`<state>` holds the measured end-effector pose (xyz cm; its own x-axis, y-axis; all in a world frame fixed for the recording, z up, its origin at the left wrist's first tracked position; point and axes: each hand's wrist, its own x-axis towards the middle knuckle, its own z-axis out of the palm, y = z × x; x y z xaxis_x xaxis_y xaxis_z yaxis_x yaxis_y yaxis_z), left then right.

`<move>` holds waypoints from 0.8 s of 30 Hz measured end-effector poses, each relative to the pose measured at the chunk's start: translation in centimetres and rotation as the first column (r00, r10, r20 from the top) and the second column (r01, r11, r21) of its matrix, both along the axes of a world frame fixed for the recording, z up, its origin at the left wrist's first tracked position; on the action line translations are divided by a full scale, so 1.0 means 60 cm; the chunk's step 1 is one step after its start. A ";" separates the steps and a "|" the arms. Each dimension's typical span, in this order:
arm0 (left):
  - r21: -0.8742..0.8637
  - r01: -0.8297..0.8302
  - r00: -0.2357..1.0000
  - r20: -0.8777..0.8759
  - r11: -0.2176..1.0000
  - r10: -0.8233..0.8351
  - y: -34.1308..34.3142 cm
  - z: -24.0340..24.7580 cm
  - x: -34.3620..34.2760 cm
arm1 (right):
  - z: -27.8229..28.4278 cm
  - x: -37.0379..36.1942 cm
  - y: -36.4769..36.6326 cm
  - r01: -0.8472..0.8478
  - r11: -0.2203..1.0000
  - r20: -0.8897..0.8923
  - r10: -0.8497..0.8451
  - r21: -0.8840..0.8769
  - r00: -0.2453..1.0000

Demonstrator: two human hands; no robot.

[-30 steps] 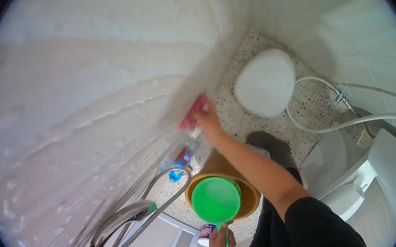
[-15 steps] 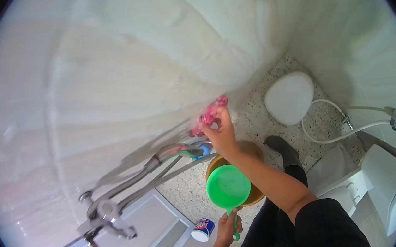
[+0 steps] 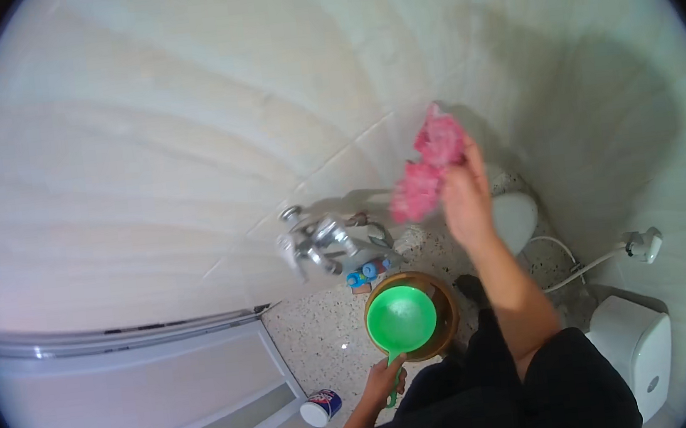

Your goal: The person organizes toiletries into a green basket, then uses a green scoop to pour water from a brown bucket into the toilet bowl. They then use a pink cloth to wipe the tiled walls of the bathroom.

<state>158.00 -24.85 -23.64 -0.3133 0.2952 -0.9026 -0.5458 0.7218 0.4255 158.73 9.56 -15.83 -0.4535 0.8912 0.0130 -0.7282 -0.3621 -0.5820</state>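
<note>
My left hand (image 3: 382, 382) grips the handle of a green dipper (image 3: 402, 318), whose round bowl is level above a brown basin (image 3: 452, 319). Liquid or a pale, whitish content shows inside the bowl. With my right arm stretched forward, my right hand (image 3: 467, 188) holds a crumpled pink cloth (image 3: 430, 163) up by the tiled wall. Its fingers are closed on the cloth's right side. Whether the cloth touches the wall I cannot tell.
A chrome tap (image 3: 321, 241) juts from the wall on the left. Blue bottles (image 3: 367, 271) stand on the speckled floor below it. A blue tub with a white lid (image 3: 320, 408) lies by the door (image 3: 168, 383). The toilet cistern (image 3: 637, 350) and a hose sprayer (image 3: 643, 245) are at right.
My right hand has lifted the pink cloth up and to the right along the wall. The head view has shifted. The dipper stays in my left hand above the basin.
</note>
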 end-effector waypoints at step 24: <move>0.413 -0.056 0.998 -0.007 0.909 0.064 -0.218 0.150 0.030 | -0.054 0.051 -0.481 -0.956 -0.219 0.919 -0.300 0.197 0.258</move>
<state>159.81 -37.95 -14.61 -0.3588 0.6195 -0.6982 -0.5710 0.4460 0.6892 161.78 -19.30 -19.08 -0.9668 -0.0707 -0.2457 0.0760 0.8379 -0.5405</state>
